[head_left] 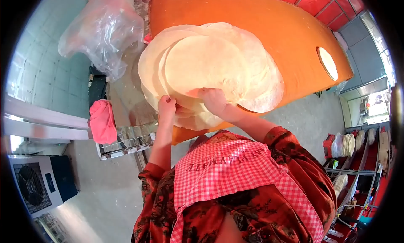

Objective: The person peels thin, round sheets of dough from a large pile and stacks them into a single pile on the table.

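Several thin, round, pale dough sheets (202, 66) lie overlapping in a broad pile on the orange table (286, 37). My left hand (167, 106) pinches the near left edge of a sheet, with thumb and fingers pressed together. To its right, my right hand (213, 101) has its fingers closed at the near edge of the top sheet, on the pile. The undersides of both sets of fingertips are partly hidden. A separate small round piece (327, 63) lies near the table's right end.
Clear plastic bags (103, 30) lie at the upper left, above a pink cloth (102, 122) beside a metal rack (126, 145). A fan-fronted appliance (33, 182) stands at the lower left. Shelves (357, 172) with bagged goods are at the right.
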The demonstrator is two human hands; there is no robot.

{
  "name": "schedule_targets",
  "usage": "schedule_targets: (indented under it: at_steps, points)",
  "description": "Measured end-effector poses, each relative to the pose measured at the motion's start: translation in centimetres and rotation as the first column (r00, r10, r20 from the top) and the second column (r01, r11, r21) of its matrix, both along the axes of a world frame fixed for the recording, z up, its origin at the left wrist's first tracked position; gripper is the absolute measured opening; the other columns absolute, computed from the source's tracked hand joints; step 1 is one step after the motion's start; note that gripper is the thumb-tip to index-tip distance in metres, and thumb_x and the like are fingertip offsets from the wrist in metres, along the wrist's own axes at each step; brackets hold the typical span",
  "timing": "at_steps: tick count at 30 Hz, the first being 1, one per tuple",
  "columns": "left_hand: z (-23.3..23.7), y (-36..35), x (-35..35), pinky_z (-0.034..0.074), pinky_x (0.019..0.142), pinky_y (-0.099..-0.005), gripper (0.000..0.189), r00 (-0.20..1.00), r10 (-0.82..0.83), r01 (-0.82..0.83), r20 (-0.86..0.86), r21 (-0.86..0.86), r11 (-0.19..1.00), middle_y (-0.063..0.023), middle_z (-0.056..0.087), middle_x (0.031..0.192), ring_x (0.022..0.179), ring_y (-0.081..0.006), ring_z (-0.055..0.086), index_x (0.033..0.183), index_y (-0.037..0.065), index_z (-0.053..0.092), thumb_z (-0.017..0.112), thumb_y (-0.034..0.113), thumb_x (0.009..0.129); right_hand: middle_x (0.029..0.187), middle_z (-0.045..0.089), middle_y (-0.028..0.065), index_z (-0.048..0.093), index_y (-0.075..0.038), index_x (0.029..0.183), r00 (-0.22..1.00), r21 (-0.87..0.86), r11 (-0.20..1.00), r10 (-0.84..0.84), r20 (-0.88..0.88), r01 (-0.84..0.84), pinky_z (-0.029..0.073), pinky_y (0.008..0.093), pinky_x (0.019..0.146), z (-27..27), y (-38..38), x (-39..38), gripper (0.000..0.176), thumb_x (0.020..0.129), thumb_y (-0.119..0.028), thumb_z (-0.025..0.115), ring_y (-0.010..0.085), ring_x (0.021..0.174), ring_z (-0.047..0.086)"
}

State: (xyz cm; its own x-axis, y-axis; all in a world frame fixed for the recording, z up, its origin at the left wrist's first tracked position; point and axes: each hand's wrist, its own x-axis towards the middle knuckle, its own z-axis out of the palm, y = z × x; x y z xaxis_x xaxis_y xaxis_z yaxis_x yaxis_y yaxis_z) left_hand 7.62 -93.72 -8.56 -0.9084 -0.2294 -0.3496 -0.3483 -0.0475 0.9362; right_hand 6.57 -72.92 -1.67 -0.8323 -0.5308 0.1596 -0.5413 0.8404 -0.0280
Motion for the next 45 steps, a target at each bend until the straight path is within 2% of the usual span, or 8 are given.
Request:
schedule_targets:
  at_steps: [1, 11, 17, 20, 25, 32, 41, 45]
  points:
    - [-0.5, 0.2, 0.2, 0.052, 0.059, -0.0300, 0.017, 0.997, 0.038, -0.035, -0.066, 0.048, 0.998, -0.0132, 0.065, 0.086, 0.067, -0.0186, 0.062, 0.098, -0.005, 0.059, 0.049, 0.000, 0.086, 0.079, 0.066, 0.0121, 0.060, -0.006, 0.083, 0.998, -0.055, 0.998, 0.036, -0.044, -0.038, 0.054, 0.0371, 0.059, 0.3, -0.4, -0.3, 0.011, 0.074, -0.009, 0.056, 0.0269, 0.070, 0.068]
    - [2.6, 0.7, 0.9, 0.058, 0.069, -0.0348, 0.021, 0.995, 0.076, -0.096, 0.062, 0.468, 0.878, -0.0102, 0.064, 0.097, 0.081, -0.0219, 0.066, 0.105, 0.001, 0.057, 0.042, 0.004, 0.091, 0.081, 0.068, 0.0114, 0.066, -0.004, 0.087, 0.996, 0.153, 0.987, -0.050, 0.070, 0.039, 0.054, 0.0338, 0.063, 0.9, -5.9, 0.0, 0.015, 0.076, -0.011, 0.059, 0.0242, 0.075, 0.068]
    - [3.3, 0.8, 0.6, 0.057, 0.074, -0.0383, 0.019, 0.996, 0.041, -0.076, 0.075, 0.551, 0.831, -0.0127, 0.062, 0.101, 0.088, -0.0263, 0.065, 0.105, 0.000, 0.054, 0.043, 0.003, 0.090, 0.102, 0.064, 0.0168, 0.062, 0.000, 0.099, 0.992, 0.195, 0.979, -0.080, 0.100, 0.059, 0.055, 0.0364, 0.072, 0.9, -6.0, 0.7, 0.024, 0.077, -0.009, 0.058, 0.0271, 0.099, 0.063]
    - [3.6, 0.8, 0.6, 0.057, 0.078, -0.0409, 0.019, 0.997, 0.049, -0.076, 0.060, 0.632, 0.771, -0.0144, 0.061, 0.105, 0.094, -0.0281, 0.064, 0.107, 0.001, 0.053, 0.045, 0.003, 0.090, 0.110, 0.062, 0.0165, 0.059, 0.000, 0.112, 0.997, -0.123, 0.990, -0.066, -0.039, 0.061, 0.052, 0.0383, 0.082, 0.2, -4.1, 2.3, 0.036, 0.077, -0.008, 0.057, 0.0304, 0.106, 0.060]
    - [4.1, 0.9, 0.7, 0.055, 0.082, -0.0459, 0.022, 0.991, 0.071, -0.129, 0.111, 0.707, 0.695, -0.0162, 0.059, 0.111, 0.099, -0.0296, 0.063, 0.111, 0.002, 0.050, 0.045, 0.003, 0.090, 0.118, 0.059, 0.0151, 0.052, 0.000, 0.122, 0.999, -0.237, 0.971, -0.021, -0.047, 0.010, 0.047, 0.0397, 0.093, -1.1, -0.8, 2.8, 0.044, 0.079, -0.010, 0.054, 0.0309, 0.115, 0.055]
    - [5.2, 0.9, 1.3, 0.054, 0.083, -0.0505, 0.033, 0.995, -0.071, 0.004, 0.076, 0.654, 0.756, -0.0168, 0.057, 0.120, 0.104, -0.0324, 0.061, 0.119, 0.004, 0.042, 0.043, -0.001, 0.087, 0.117, 0.059, 0.0141, 0.056, 0.000, 0.116, 0.984, -0.264, 0.957, 0.076, -0.160, -0.117, 0.047, 0.0380, 0.093, -2.2, 0.4, 2.2, 0.040, 0.077, -0.011, 0.054, 0.0279, 0.114, 0.055]
    - [5.0, 2.2, 1.5, 0.055, 0.083, -0.0478, 0.038, 0.993, -0.084, 0.010, 0.083, 0.648, 0.762, -0.0162, 0.058, 0.118, 0.101, -0.0315, 0.063, 0.124, 0.005, 0.041, 0.046, -0.003, 0.087, 0.118, 0.057, 0.0121, 0.057, 0.000, 0.113, 0.989, -0.127, 0.990, 0.038, -0.143, -0.057, 0.046, 0.0371, 0.092, -2.6, 0.8, 2.6, 0.039, 0.076, -0.014, 0.054, 0.0267, 0.116, 0.052]
    - [5.6, 2.5, 1.6, 0.054, 0.086, -0.0475, 0.038, 0.994, -0.079, 0.012, 0.079, 0.631, 0.776, -0.0161, 0.058, 0.119, 0.104, -0.0310, 0.062, 0.125, 0.006, 0.042, 0.046, -0.001, 0.087, 0.118, 0.057, 0.0116, 0.058, -0.002, 0.113, 0.990, -0.250, 0.966, 0.034, -0.140, -0.068, 0.046, 0.0374, 0.093, -2.1, 1.1, 3.0, 0.039, 0.077, -0.017, 0.057, 0.0272, 0.116, 0.052]
